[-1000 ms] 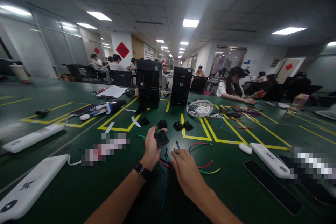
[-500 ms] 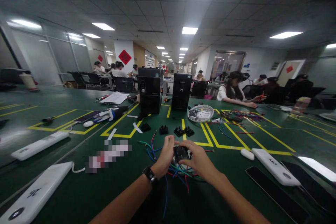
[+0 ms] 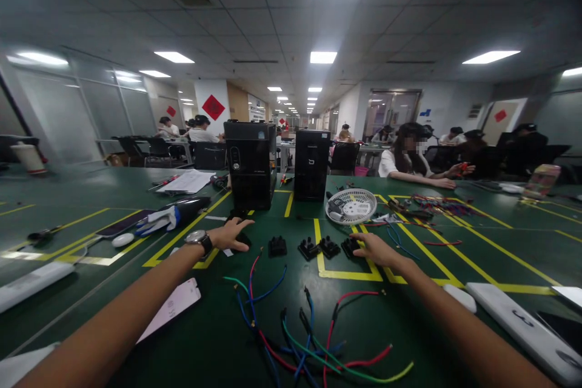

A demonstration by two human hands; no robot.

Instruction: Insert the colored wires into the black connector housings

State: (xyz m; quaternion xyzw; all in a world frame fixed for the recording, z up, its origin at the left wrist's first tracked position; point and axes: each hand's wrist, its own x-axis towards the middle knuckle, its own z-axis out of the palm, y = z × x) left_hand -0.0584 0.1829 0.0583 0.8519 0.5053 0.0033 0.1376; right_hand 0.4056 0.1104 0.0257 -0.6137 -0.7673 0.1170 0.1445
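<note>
Nearest, on the dark green tabletop (image 3: 204,339) — a loose tangle of red, blue and green insulated wires (image 3: 379,359), with a pale pink phone (image 3: 175,309) to the left, partly behind the left forearm. Out to the right, a long white plastic case marked 3 (image 3: 513,315), lying flat just beyond the right forearm. Beyond the wires, black square plastic parts with raised posts (image 3: 277,247), set in an uneven row. At the left end, the left hand (image 3: 234,235) with fingers spread wide, over a flat black piece (image 3: 245,242); cannot tell if touching. At the right end, the right hand (image 3: 370,248) with thumb and forefinger a little apart at the edge of the rightmost black part (image 3: 349,247) — cannot tell if gripping it. Farther back, a round white perforated plastic basket (image 3: 359,219) holding small items, then two upright black computer towers (image 3: 311,167), side by side. Across the table to the right, a seated person in white (image 3: 386,163).
</note>
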